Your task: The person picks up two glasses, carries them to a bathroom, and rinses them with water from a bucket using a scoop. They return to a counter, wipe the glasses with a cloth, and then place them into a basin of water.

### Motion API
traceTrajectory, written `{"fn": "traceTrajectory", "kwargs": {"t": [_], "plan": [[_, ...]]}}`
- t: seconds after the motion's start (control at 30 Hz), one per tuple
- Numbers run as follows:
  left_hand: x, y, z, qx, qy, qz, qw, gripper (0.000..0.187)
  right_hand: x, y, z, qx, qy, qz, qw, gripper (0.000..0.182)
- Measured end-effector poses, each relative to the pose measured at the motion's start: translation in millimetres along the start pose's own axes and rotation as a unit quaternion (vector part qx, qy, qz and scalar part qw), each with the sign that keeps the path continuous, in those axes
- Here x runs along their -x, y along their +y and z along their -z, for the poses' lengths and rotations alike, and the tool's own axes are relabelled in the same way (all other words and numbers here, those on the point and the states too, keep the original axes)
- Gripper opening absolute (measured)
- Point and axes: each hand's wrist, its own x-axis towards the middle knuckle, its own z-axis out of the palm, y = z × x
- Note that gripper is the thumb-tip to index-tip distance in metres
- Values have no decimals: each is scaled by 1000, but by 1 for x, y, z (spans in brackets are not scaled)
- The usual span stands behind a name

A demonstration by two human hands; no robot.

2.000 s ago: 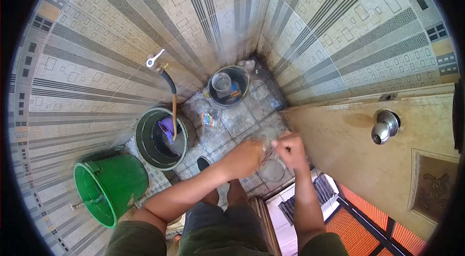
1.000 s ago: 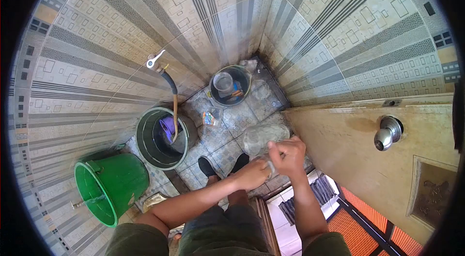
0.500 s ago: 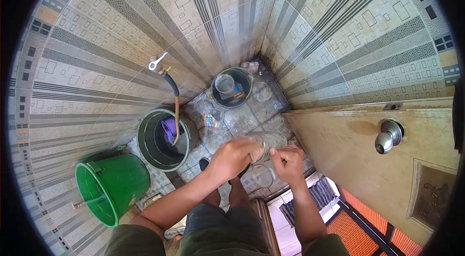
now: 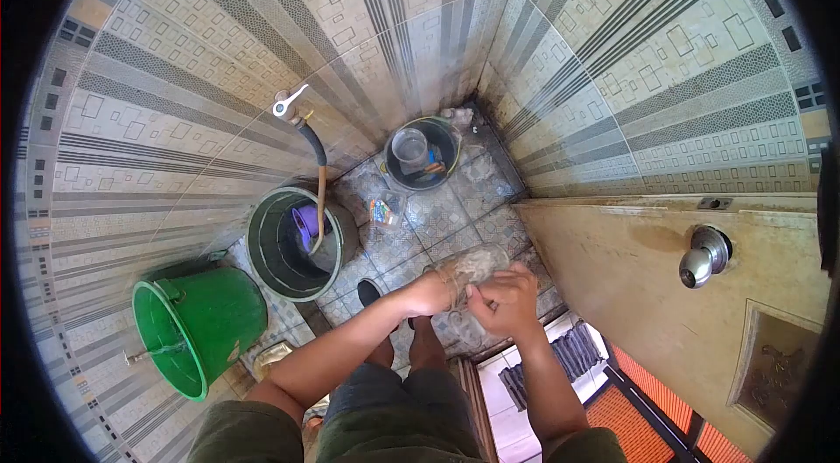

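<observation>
A see-through container (image 4: 477,265), cloudy and tilted on its side, is between my two hands above the tiled floor. My left hand (image 4: 430,295) is closed at its left end, with the fingertips partly hidden by the clear wall. My right hand (image 4: 507,298) grips the lower right side, fingers curled round it and thumb toward my left hand. Below the hands, near my feet, part of another clear object shows, its outline hard to make out.
A dark bucket (image 4: 262,246) holds a purple dipper and a hose from the tap (image 4: 282,109). Left of it leans a green bucket (image 4: 229,314). A smaller bucket (image 4: 453,150) and a clear pack (image 4: 382,212) are on the floor. The door (image 4: 630,244) stands at right.
Both hands have shifted slightly down and to the left in the view. The blur on my left hand has gone. The whole view has moved a little.
</observation>
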Motion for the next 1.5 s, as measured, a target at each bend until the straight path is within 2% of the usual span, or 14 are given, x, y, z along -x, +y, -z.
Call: {"fn": "traceTrajectory", "kwargs": {"t": [0.13,0.3,0.4,0.53,0.8,0.87,0.97,1.03,1.13,1.17,1.27,1.37,1.43,1.5], "plan": [[4,14,7,52,30,65,996,37,11,29,-9,-31,-34,-41,998,27],[33,-13,29,541,-12,61,838,41,23,62,-9,-46,50,-187,980,32],[38,-37,35,453,96,99,881,42,23,67,-6,-41,38,-180,982,35],[20,-136,26,425,286,147,846,33,31,76,-26,-90,-2,-201,975,39],[-25,-319,29,452,287,247,808,37,49,98,-101,-115,-65,-223,966,43],[-27,-368,12,40,455,320,830,44,49,97,-118,-100,-72,-191,974,42],[-16,-350,1,40,417,262,870,52,49,87,-139,-118,-73,-219,966,41],[-2,-281,5,273,288,192,897,55,53,81,-158,-141,-55,-217,964,43],[19,-232,-4,529,185,112,821,66,46,60,-184,-300,-34,-364,881,50],[28,-210,1,571,209,158,778,66,38,50,-192,-303,-35,-353,885,50],[50,-171,25,646,279,157,693,66,32,37,-224,-492,-18,-458,740,37],[72,-204,22,503,396,145,755,64,21,24,-258,-521,56,-506,685,34],[93,-233,32,296,355,149,874,58,14,16,-282,-538,106,-559,621,26],[121,-281,43,255,332,126,899,48,8,13,-301,-547,156,-608,555,21]]}}
